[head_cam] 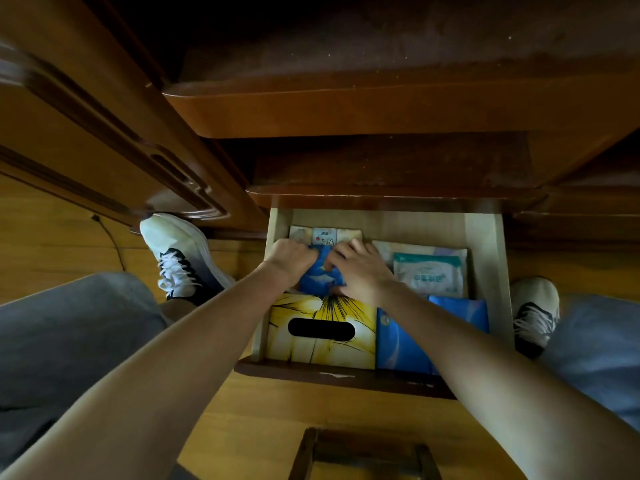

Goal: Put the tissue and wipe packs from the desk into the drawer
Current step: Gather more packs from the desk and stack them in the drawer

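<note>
Small blue pack (320,280), centre of frame: largely covered by the left hand (290,255) and right hand (360,271); its print cannot be read. Fingertips of both hands are hidden behind the pack. Pale pack (323,235) at the back of the drawer (485,258): lower edge concealed by the hands, label too small to read. Blue flat pack (398,341), lower right: partly covered by the right forearm. Yellow tissue box (322,327): upper edge hidden. Dark wooden frame (363,455) cut off at the bottom edge.
</note>
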Tool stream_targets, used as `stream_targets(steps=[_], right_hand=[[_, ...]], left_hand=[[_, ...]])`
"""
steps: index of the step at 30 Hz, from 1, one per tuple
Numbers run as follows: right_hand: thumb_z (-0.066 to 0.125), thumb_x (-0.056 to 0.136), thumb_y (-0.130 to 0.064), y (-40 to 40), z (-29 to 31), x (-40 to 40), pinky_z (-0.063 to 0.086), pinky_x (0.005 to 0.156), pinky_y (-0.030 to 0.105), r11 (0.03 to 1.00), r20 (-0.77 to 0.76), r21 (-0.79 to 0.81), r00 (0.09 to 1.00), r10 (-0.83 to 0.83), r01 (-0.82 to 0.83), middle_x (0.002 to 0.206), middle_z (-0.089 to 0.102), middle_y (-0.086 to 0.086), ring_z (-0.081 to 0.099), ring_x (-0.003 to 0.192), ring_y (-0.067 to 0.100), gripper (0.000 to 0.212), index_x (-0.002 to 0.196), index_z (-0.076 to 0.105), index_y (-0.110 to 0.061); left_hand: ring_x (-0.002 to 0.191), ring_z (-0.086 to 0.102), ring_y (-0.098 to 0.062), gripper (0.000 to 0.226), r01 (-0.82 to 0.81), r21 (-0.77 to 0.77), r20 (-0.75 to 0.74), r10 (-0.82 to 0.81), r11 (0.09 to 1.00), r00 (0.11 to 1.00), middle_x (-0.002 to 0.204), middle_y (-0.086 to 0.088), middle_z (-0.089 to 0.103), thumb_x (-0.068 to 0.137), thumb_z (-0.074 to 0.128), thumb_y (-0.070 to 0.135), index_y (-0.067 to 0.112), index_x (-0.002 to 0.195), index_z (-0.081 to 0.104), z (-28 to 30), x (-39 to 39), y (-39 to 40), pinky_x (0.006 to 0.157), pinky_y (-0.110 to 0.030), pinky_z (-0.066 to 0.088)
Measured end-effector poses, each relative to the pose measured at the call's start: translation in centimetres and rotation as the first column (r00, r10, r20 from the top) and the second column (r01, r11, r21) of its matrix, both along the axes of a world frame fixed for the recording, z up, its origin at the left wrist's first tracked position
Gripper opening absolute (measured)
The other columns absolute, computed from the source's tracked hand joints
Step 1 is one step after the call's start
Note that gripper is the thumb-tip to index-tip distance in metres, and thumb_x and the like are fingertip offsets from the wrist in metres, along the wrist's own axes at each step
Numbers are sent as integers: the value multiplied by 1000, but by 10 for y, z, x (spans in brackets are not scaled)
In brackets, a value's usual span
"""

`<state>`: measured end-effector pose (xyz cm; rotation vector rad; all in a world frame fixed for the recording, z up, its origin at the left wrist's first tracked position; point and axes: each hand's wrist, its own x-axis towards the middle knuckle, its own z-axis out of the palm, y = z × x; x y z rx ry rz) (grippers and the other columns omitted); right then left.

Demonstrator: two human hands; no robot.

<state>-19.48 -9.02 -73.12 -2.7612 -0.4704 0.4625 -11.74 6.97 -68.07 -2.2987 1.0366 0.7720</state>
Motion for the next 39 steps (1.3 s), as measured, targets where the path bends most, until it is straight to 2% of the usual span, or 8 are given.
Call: stream_targets(steps=[7, 13, 15, 18, 22, 29, 35, 39], right_hand=[[68, 87, -55, 1, 4, 4, 32, 96, 39, 999, -17, -19, 999, 30, -30, 135, 47, -7, 38, 124, 22, 47, 126, 54, -33], [30, 104, -58, -3, 27, -8, 28, 106, 40, 999, -9, -53, 1000, -11, 10, 138, 59, -11, 38, 137, 22, 47, 124, 66, -35], [35, 106, -47, -4, 34, -11, 22, 107, 38, 997, -1, -70, 1000, 21, -21, 138, 60, -17, 34, 140, 20, 39, 117, 72, -38], [51, 104, -34, -1, 39, -13, 26, 100, 36, 997, -28, -74, 1000, 2, -4, 144, 55, -15, 35, 133, 20, 31, 129, 68, -39], [61, 98, -27, 7, 35, -13, 34, 100, 35, 994, -6, -111, 1000, 19, -19, 126, 55, -3, 36, 126, 26, 32, 129, 71, -30], [63, 99, -24, -6, 21, -3, 33, 79, 29, 999, -83, 7, 996, -42, 43, 126, 65, -4, 47, 120, 16, 29, 127, 69, -30], [61, 99, -19, -9, 19, 0, 46, 79, 35, 999, -114, 28, 993, -32, 35, 124, 68, -6, 48, 114, 16, 29, 127, 61, -27], [58, 100, -16, -4, 29, -5, 44, 76, 32, 999, -109, -9, 994, -34, 33, 129, 64, -1, 51, 117, 19, 33, 131, 61, -28]], left_hand=[[114, 60, -23, 26, 62, 39, 29, -63, 997, 998, 118, -6, 68, 95, 62, 22, 14, 120, 64, -2, -2, -1, 94, -36, 50], [87, 60, -23, 26, -149, -14, -186, 143, 989, 972, 107, -10, 67, 97, 50, 32, 12, 103, 66, 21, -2, 1, 74, -33, 45], [84, 57, -21, 26, -223, -22, -213, 213, 975, 954, 101, -8, 64, 101, 48, 33, 12, 101, 64, 25, 0, 3, 72, -33, 43], [95, 62, -24, 23, -254, -81, -181, 236, 964, 955, 107, -10, 66, 98, 59, 28, 9, 109, 68, 28, -2, 6, 77, -34, 46], [104, 66, -30, 23, -237, -114, -66, 230, 965, 971, 113, -13, 68, 92, 67, 19, 6, 112, 68, 20, -9, 7, 87, -39, 53], [108, 66, -30, 27, -269, -98, 32, 273, 958, 962, 117, -11, 67, 91, 69, 16, 10, 117, 65, 5, -6, -2, 86, -39, 56], [112, 63, -29, 35, -242, -16, -42, 241, 970, 970, 123, -12, 63, 90, 73, 19, 12, 123, 63, -1, 1, -3, 90, -39, 55], [119, 59, -30, 39, -232, -8, -68, 231, 973, 971, 131, -13, 58, 94, 66, 17, 9, 131, 58, 6, -7, -4, 95, -40, 51]])
